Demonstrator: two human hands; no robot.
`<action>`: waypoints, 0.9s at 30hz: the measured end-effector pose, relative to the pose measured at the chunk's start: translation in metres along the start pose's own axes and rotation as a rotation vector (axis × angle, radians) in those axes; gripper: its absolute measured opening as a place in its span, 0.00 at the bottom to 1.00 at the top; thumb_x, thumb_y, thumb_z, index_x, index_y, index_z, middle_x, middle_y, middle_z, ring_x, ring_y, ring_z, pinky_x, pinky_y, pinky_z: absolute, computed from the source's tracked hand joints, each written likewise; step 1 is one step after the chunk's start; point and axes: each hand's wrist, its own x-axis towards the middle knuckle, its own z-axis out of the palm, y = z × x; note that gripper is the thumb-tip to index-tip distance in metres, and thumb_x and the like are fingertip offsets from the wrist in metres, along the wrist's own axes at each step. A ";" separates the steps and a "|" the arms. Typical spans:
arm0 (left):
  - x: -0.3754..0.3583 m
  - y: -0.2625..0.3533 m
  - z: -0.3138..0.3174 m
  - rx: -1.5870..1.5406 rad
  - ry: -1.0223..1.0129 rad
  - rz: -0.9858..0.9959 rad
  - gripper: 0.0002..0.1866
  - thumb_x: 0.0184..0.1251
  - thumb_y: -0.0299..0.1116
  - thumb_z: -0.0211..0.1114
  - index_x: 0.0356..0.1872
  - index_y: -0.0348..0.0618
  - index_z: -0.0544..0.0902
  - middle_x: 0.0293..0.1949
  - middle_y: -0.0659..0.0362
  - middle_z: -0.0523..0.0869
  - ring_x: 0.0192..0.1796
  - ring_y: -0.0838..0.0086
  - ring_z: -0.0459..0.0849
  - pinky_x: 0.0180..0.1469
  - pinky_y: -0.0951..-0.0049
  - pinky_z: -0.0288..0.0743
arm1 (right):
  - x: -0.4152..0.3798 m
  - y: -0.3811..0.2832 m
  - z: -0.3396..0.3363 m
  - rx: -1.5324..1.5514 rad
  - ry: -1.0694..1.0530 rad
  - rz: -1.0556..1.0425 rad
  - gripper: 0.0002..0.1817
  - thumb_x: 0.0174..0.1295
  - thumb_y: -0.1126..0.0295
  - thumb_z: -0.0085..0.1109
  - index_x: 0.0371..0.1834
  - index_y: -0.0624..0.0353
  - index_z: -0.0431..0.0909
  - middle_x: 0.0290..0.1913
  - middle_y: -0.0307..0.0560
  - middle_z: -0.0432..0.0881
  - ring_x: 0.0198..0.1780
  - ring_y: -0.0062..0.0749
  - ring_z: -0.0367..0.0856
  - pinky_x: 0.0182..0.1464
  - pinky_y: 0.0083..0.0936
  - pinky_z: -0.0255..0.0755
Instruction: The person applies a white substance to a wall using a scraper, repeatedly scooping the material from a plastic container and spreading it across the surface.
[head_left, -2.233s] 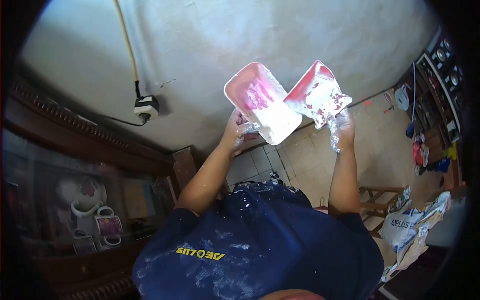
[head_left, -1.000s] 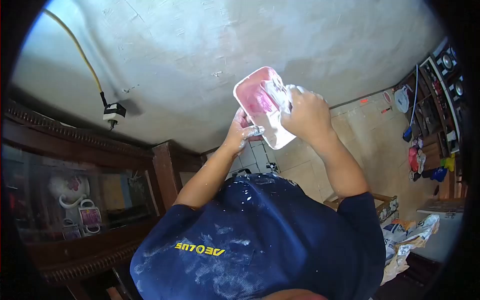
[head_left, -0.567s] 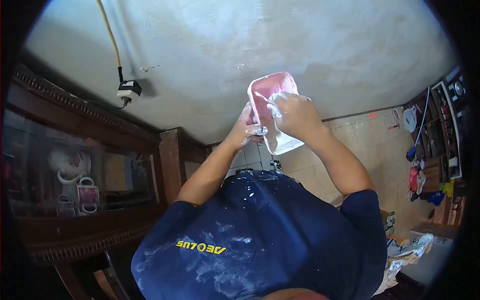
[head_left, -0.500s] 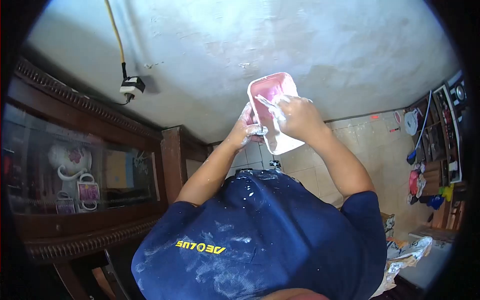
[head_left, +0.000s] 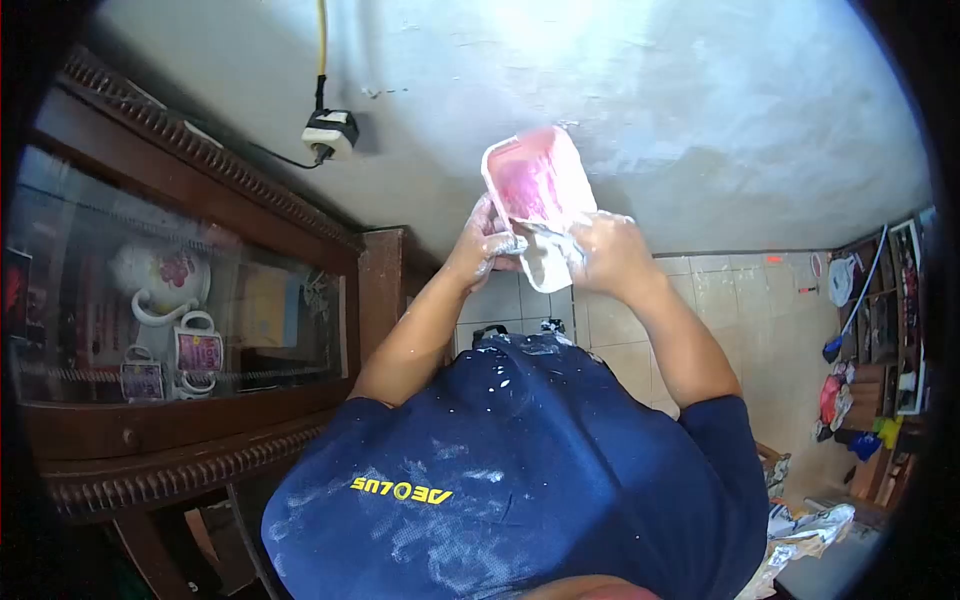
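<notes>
My left hand (head_left: 482,245) grips the lower left edge of a pink plastic tray (head_left: 535,180) smeared with white putty, held up in front of the wall. My right hand (head_left: 610,255), coated in white paste, is closed on a flat scraper (head_left: 548,233) whose blade rests at the tray's lower end. Most of the blade is hidden behind my fingers. Both arms are raised above my blue, paste-spattered shirt (head_left: 500,470).
A rough grey-white plastered wall (head_left: 700,120) fills the top. On it hangs a socket block on a yellow cable (head_left: 330,132). A dark wooden glass cabinet (head_left: 160,280) with a teapot and mugs stands left. Tiled floor (head_left: 740,300), cluttered shelves (head_left: 880,330) and crumpled bags (head_left: 810,530) lie right.
My right hand brought the scraper from beside the tray into it and drew it down to the tray's lower end. My left hand kept hold of the tray. The view swung right.
</notes>
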 end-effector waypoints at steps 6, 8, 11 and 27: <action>-0.014 0.008 -0.034 0.053 -0.022 0.028 0.40 0.45 0.28 0.65 0.63 0.50 0.57 0.46 0.56 0.78 0.44 0.67 0.82 0.34 0.64 0.83 | 0.015 -0.015 0.015 -0.018 0.022 0.041 0.08 0.38 0.72 0.57 0.25 0.59 0.76 0.25 0.52 0.76 0.28 0.50 0.76 0.31 0.40 0.73; -0.017 0.009 -0.041 0.038 0.017 0.037 0.39 0.46 0.28 0.65 0.62 0.50 0.57 0.44 0.57 0.79 0.41 0.69 0.83 0.33 0.65 0.83 | 0.015 -0.023 0.024 -0.046 0.000 0.060 0.07 0.37 0.74 0.56 0.24 0.60 0.75 0.26 0.53 0.76 0.28 0.52 0.76 0.31 0.40 0.72; -0.020 0.007 -0.055 0.091 0.062 -0.017 0.38 0.47 0.28 0.65 0.62 0.49 0.57 0.42 0.57 0.80 0.39 0.68 0.83 0.34 0.64 0.83 | 0.015 -0.029 0.030 0.050 0.008 0.043 0.09 0.38 0.74 0.56 0.26 0.61 0.76 0.27 0.54 0.77 0.29 0.51 0.77 0.32 0.40 0.73; -0.033 0.007 -0.065 0.045 0.082 0.019 0.41 0.50 0.28 0.61 0.66 0.46 0.50 0.53 0.49 0.74 0.48 0.57 0.81 0.40 0.53 0.82 | -0.017 -0.031 0.045 0.838 0.446 0.688 0.09 0.56 0.77 0.50 0.38 0.66 0.78 0.27 0.41 0.79 0.29 0.26 0.77 0.31 0.23 0.70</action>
